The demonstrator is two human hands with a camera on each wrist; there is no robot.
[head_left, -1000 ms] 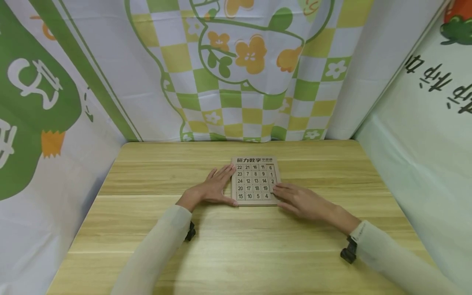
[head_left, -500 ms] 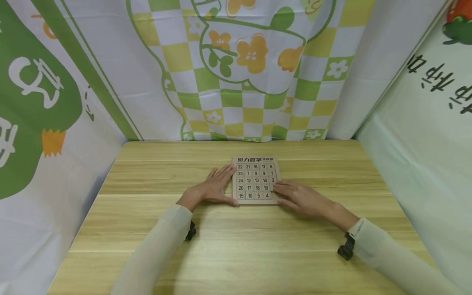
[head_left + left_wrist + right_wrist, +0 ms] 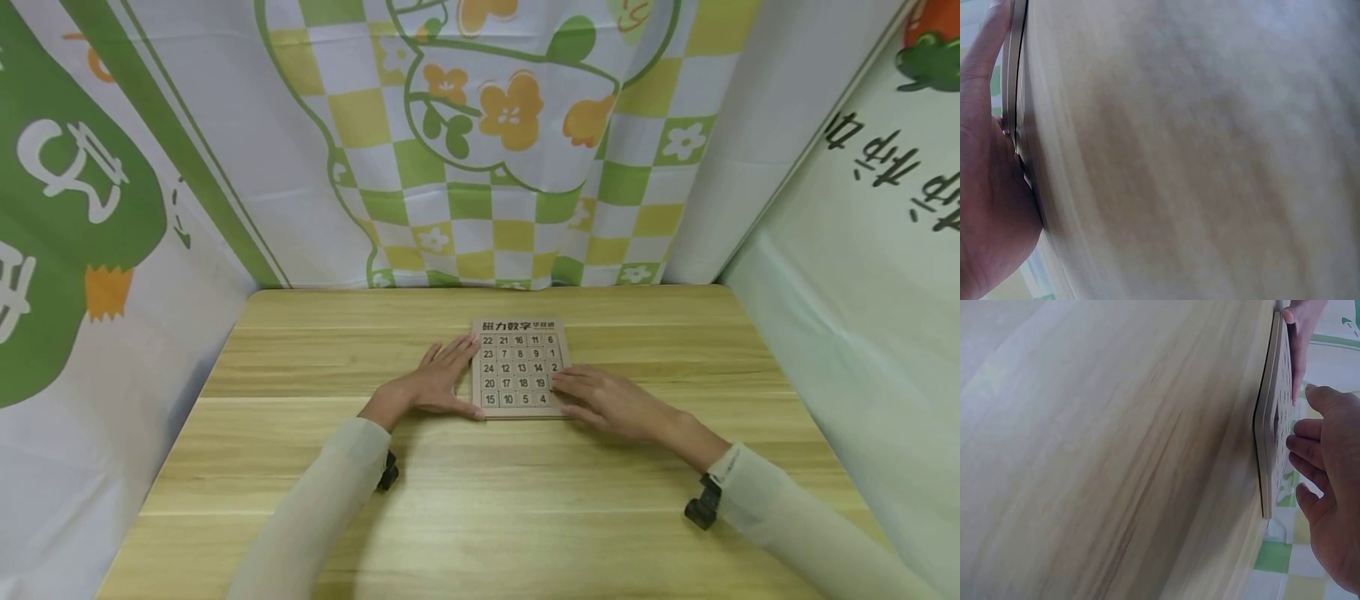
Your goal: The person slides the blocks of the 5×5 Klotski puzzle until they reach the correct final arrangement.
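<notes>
A wooden number slide puzzle (image 3: 517, 412) lies flat on the table, its numbered tiles in a square frame under a printed heading. My left hand (image 3: 438, 385) rests against its left side, fingers spread along the upper edge and thumb at the near left corner. With fairly straight fingers, my right hand (image 3: 611, 404) touches the right column, just below the tile (image 3: 555, 367) marked 2. Its fingertips hide the cells there. In the right wrist view, the fingertips (image 3: 1294, 442) are at the puzzle's face, and the thumb (image 3: 1319, 397) stands apart.
The light wooden table (image 3: 480, 517) reaches back to a checked, flowered curtain (image 3: 495, 208). Printed white cloth (image 3: 847, 350) hangs on the right, and more printed cloth (image 3: 90, 467) on the left. A black wrist camera (image 3: 702, 504) sits at the right cuff.
The right column's upper tiles have slid slightly away from me, closing the thin gap above the 6. My right fingers shifted slightly beside them. My left hand has stayed in place.
</notes>
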